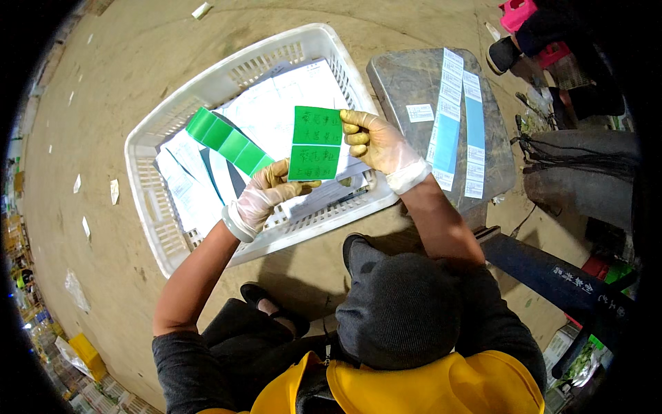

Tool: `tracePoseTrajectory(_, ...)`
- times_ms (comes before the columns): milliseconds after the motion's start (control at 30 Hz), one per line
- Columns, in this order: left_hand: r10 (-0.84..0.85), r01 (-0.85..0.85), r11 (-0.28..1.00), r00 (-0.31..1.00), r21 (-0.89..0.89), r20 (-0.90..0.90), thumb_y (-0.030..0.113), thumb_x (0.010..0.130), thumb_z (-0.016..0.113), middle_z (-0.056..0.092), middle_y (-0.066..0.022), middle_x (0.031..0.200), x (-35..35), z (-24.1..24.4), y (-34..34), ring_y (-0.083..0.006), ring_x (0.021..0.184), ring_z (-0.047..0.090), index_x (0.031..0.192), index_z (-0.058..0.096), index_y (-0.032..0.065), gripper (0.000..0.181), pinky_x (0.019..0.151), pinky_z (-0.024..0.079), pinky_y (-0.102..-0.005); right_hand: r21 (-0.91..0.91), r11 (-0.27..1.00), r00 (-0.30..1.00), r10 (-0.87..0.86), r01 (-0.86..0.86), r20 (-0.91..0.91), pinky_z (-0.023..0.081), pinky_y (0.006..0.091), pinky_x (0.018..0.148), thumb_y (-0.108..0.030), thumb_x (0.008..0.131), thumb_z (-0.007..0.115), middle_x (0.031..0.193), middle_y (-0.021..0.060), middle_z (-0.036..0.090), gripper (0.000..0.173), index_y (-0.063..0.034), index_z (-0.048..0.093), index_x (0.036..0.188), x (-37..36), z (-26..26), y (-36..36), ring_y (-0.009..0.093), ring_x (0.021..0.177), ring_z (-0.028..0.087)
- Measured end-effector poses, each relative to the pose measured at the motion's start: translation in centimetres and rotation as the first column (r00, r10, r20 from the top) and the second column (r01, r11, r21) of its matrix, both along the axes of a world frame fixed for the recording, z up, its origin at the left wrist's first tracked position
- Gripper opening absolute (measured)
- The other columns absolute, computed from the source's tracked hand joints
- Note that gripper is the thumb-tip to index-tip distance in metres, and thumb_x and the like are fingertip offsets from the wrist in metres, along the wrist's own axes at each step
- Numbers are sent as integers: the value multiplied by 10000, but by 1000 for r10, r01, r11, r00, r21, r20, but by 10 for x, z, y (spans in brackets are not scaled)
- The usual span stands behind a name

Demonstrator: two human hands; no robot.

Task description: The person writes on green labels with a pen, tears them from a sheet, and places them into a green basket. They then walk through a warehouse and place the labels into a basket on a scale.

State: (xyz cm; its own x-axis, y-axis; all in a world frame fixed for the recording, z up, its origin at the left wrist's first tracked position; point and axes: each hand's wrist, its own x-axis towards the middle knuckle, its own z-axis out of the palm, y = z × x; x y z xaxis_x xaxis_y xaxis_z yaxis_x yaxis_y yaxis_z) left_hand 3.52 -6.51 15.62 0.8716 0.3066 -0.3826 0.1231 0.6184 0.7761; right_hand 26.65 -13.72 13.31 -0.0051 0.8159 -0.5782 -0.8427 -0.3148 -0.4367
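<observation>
My left hand (273, 190), in a thin whitish glove stained yellow at the fingers, pinches the lower left edge of two joined green labels (316, 143). Both labels bear handwriting. Gloved in the same way, my right hand (371, 138) grips their upper right corner. A strip of blank green labels (229, 141) runs up and left from behind my left hand; whether it joins the written pair is hidden. Beneath both hands, a white plastic basket (150, 217) on the floor holds loose printed paper sheets (305, 85). A pen (354, 196) lies near its front right corner.
Right of the basket, a worn grey stool top (408, 70) carries two printed label strips (449, 103) with bare blue backing and one loose label (419, 113). A dark beam (548, 271) bearing writing juts in at right. Another person (574, 46) is at upper right. Paper scraps (114, 191) litter the floor.
</observation>
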Motion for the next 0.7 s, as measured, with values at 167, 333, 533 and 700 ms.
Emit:
tracePoseTrajectory(167,49,-48,999,998,-20,47,293,890,558,614,-124,1077,-4,-8,5,-224,991,602,1153,543,-37,422,921,457,-348,-32,999,995,-12,15,95,234,157,374,-166,859,615,645,-49,440,110,-64,576,843,-3,2,-2,13,465,323)
tracePoseTrajectory(333,65,-54,993,992,104,-107,337,878,560,635,-137,1008,1,-9,3,-234,889,633,1091,569,-33,426,863,499,-366,-6,1000,978,-17,18,207,228,155,393,-174,846,626,659,-55,430,118,-68,575,851,-7,3,-5,9,473,313)
tracePoseTrajectory(533,181,-146,976,957,163,-229,172,913,488,635,-139,927,3,-15,0,-201,797,641,1001,570,-79,279,751,547,-305,41,999,965,-32,22,261,253,159,405,-245,850,632,674,-55,458,201,-50,614,896,-13,-1,-7,20,500,338)
tracePoseTrajectory(700,182,-154,973,970,174,-159,312,875,592,633,-69,796,-13,-42,8,-170,698,648,921,602,12,304,666,559,-317,-8,1000,793,3,3,610,333,199,492,-291,865,613,694,-25,508,281,-46,658,996,18,-4,-23,41,562,384)
